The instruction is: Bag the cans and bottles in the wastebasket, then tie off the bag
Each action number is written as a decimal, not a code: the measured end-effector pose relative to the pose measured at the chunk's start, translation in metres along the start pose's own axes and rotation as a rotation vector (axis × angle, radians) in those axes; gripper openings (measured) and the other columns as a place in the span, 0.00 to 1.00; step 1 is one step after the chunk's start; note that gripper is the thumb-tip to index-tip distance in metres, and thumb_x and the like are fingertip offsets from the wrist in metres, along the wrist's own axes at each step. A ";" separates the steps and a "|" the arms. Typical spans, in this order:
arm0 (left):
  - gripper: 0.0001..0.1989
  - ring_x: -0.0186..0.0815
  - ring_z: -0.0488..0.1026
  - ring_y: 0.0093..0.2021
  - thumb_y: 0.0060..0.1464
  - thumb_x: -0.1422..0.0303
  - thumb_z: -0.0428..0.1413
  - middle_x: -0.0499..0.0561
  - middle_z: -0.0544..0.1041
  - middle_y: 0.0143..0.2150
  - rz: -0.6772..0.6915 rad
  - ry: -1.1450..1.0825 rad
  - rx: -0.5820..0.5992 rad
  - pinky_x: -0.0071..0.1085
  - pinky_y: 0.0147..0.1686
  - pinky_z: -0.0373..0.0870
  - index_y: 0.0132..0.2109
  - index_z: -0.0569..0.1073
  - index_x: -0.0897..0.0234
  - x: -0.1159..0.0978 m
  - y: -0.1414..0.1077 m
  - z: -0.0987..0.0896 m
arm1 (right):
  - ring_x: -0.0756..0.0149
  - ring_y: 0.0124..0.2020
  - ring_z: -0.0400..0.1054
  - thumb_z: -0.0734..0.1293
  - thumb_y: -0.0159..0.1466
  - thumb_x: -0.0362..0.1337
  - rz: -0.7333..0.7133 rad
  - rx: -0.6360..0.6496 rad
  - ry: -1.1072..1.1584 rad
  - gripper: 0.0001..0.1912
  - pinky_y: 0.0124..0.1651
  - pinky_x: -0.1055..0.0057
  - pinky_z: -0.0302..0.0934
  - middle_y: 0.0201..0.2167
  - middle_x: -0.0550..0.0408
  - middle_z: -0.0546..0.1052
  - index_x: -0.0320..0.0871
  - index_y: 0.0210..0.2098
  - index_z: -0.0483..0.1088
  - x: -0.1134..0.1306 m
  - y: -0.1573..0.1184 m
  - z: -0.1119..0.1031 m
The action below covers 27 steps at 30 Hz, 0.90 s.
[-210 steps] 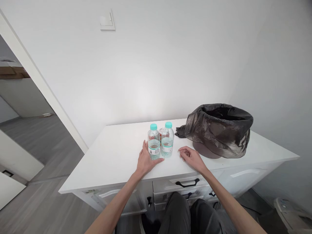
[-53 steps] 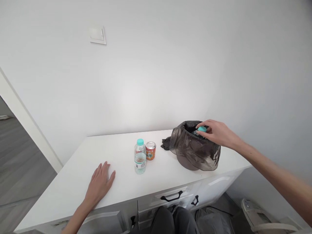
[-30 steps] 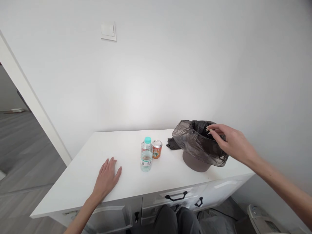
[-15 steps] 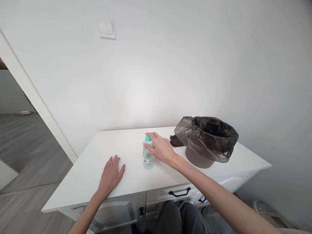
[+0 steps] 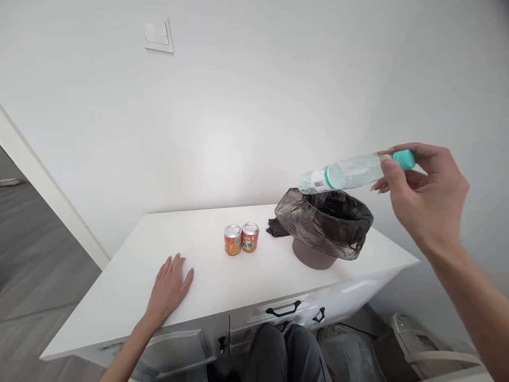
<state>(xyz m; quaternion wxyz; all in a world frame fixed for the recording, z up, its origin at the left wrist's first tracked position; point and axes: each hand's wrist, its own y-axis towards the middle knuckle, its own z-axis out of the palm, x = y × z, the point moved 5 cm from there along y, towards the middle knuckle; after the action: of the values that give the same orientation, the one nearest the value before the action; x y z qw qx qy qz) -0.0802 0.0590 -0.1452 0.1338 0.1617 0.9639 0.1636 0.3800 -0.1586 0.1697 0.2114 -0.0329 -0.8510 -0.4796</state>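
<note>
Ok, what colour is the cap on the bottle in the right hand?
The cap is turquoise; it shows best in the head view.

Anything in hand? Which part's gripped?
Right hand: the bottle, by its neck end beside the teal cap. Left hand: nothing, palm down on the white cabinet top.

A white cabinet [image 5: 191,231] stands against a pale wall [image 5: 238,106] with a switch [image 5: 158,34], beside grey flooring [image 5: 43,254].

Smooth clear plastic bottle [image 5: 353,172], shiny metal cans [image 5: 233,242], crinkled glossy plastic liner [image 5: 318,222].
</note>
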 end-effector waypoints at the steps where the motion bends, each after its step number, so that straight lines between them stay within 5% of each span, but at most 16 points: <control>1: 0.33 0.55 0.55 0.76 0.68 0.49 0.42 0.63 0.65 0.73 0.000 0.003 0.001 0.53 0.73 0.56 0.65 0.68 0.69 -0.001 0.000 -0.001 | 0.54 0.35 0.78 0.56 0.74 0.58 0.058 -0.087 -0.017 0.23 0.43 0.53 0.71 0.59 0.49 0.76 0.58 0.62 0.62 -0.014 0.002 -0.009; 3: 0.34 0.56 0.56 0.76 0.68 0.48 0.41 0.63 0.65 0.73 -0.007 0.006 0.003 0.53 0.73 0.56 0.65 0.68 0.70 -0.002 0.000 -0.003 | 0.57 0.31 0.77 0.62 0.72 0.57 0.133 -0.149 -0.110 0.21 0.44 0.57 0.69 0.47 0.51 0.82 0.52 0.55 0.70 -0.040 0.004 -0.015; 5: 0.34 0.56 0.56 0.76 0.68 0.48 0.41 0.64 0.65 0.73 -0.010 0.005 0.002 0.54 0.73 0.57 0.65 0.68 0.71 -0.004 0.000 -0.006 | 0.59 0.29 0.77 0.63 0.71 0.56 0.138 -0.059 -0.253 0.21 0.45 0.59 0.66 0.31 0.55 0.81 0.49 0.52 0.72 -0.065 0.005 -0.009; 7: 0.34 0.57 0.56 0.76 0.68 0.49 0.41 0.64 0.65 0.73 -0.005 0.004 0.003 0.54 0.72 0.58 0.65 0.69 0.71 -0.005 0.000 -0.008 | 0.58 0.30 0.76 0.63 0.71 0.56 0.136 0.043 -0.356 0.22 0.42 0.60 0.64 0.27 0.56 0.80 0.48 0.53 0.74 -0.088 0.004 0.001; 17: 0.33 0.56 0.57 0.75 0.68 0.49 0.42 0.64 0.66 0.73 -0.003 0.016 0.001 0.54 0.72 0.58 0.64 0.69 0.70 -0.006 0.000 -0.008 | 0.53 0.35 0.74 0.57 0.70 0.63 0.097 0.414 -0.536 0.29 0.31 0.65 0.55 0.39 0.48 0.83 0.52 0.53 0.76 -0.131 -0.012 0.036; 23: 0.33 0.56 0.56 0.76 0.68 0.49 0.41 0.65 0.65 0.73 0.007 0.023 -0.003 0.54 0.73 0.57 0.64 0.68 0.71 -0.005 0.000 -0.006 | 0.50 0.38 0.76 0.59 0.69 0.60 0.147 0.601 -0.528 0.26 0.33 0.63 0.59 0.37 0.49 0.84 0.54 0.52 0.79 -0.164 -0.018 0.044; 27: 0.32 0.57 0.57 0.76 0.68 0.49 0.41 0.65 0.66 0.72 0.003 0.008 -0.005 0.55 0.72 0.59 0.63 0.69 0.70 -0.005 0.000 -0.008 | 0.49 0.42 0.77 0.56 0.72 0.58 0.159 0.711 -0.506 0.27 0.37 0.61 0.63 0.40 0.50 0.85 0.53 0.50 0.82 -0.164 -0.020 0.047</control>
<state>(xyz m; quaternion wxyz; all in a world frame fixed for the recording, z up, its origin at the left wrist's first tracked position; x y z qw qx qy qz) -0.0778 0.0548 -0.1369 0.1303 0.1620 0.9639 0.1666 0.5082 -0.1062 0.0677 0.0309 -0.1401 -0.9828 -0.1161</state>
